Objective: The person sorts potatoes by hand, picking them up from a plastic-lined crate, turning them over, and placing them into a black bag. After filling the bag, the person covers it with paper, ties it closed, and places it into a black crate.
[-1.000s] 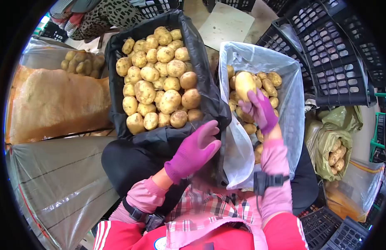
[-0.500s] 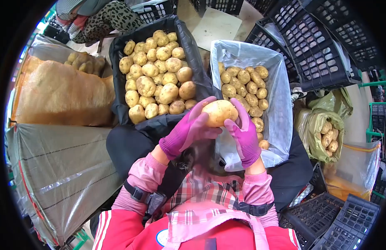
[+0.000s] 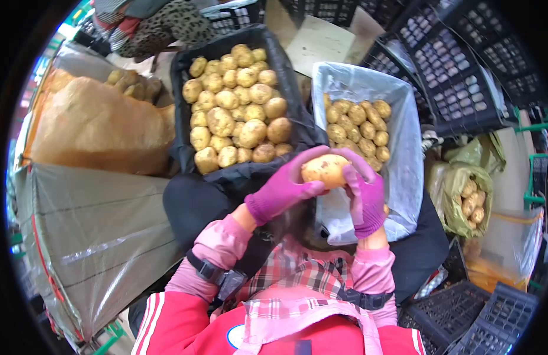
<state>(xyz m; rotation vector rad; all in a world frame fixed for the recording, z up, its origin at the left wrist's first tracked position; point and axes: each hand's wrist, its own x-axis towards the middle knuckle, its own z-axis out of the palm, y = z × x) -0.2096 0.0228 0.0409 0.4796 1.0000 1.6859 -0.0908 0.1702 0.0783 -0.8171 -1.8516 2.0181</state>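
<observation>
A large yellow potato (image 3: pixel 325 170) with brown spots is held between both gloved hands, above the gap between two lined crates. My left hand (image 3: pixel 289 184), in a purple-pink glove, wraps its left side. On the right side, my right hand (image 3: pixel 365 192) grips it with bent fingers. Behind my left hand, the black-lined crate (image 3: pixel 178 100) is filled with potatoes (image 3: pixel 221 121). The crate with a pale plastic liner (image 3: pixel 407 183) holds smaller potatoes (image 3: pixel 357 127), partly hidden by my right hand.
An orange mesh sack (image 3: pixel 102 124) and a grey woven sheet (image 3: pixel 102 219) lie at the left. Black crates (image 3: pixel 457 89) are stacked at the upper right. A green bag (image 3: pixel 454 195) with potatoes stands at the right. Another person's patterned trouser leg (image 3: pixel 179 23) shows at the top left.
Both hands have shifted slightly right with the potato, and it shows a more spotted side. My right fingers have closed further round it. The surroundings have also shifted right in view.
</observation>
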